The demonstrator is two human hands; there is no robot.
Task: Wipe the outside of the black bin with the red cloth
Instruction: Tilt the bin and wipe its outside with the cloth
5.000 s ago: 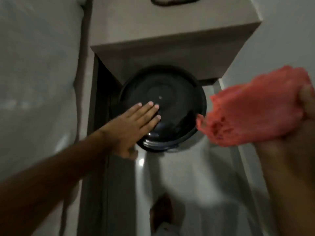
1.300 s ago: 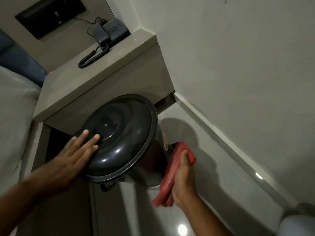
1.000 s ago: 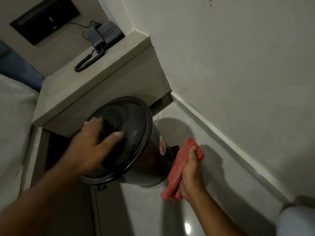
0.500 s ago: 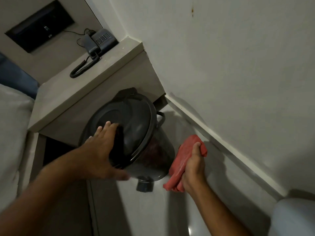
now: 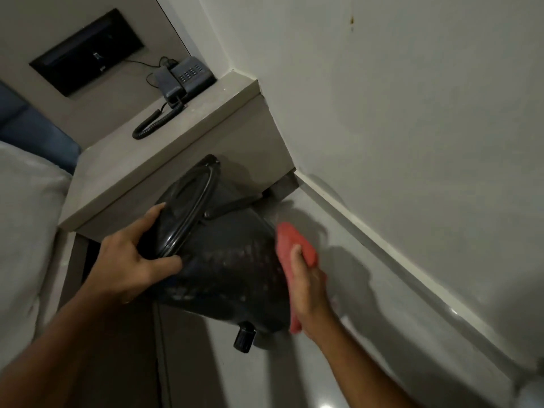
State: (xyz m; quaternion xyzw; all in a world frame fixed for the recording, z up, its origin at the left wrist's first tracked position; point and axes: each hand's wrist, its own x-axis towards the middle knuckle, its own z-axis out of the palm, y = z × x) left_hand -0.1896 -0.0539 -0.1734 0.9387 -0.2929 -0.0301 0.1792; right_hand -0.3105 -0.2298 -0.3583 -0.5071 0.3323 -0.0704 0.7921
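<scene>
One black bin (image 5: pixel 232 260) sits tipped over on the pale floor (image 5: pixel 265 378), its lidded top leaning left and far toward the grey bench (image 5: pixel 188 142), its base swung near and right. The left hand (image 5: pixel 132 254) is clamped on the rim of the single lid (image 5: pixel 182 213), fingers curled over the far side and the thumb pressed along the near edge where lid meets body, so it has firm hold of the bin. The right hand (image 5: pixel 306 287) is partly closed around one red cloth (image 5: pixel 294 245), which is folded into a pad and pressed flat against the right side of the bin; the cloth runs from above the knuckles down past the heel of the hand. One small black knob or foot (image 5: pixel 244 338) sticks out from the bin's low end, just above the floor. A thin black bar, perhaps a handle (image 5: pixel 232 204), lies across the upper side of the bin. On the bench, far back, stands one dark telephone (image 5: pixel 185 78) with its coiled cord (image 5: pixel 156 122) trailing toward the near edge. One black recessed panel (image 5: pixel 88 51) is set in the wall to the left of it. A white wall (image 5: pixel 412 113) runs along the right, meeting the floor at a pale skirting. At the far left there is light bedding (image 5: pixel 26 216).
</scene>
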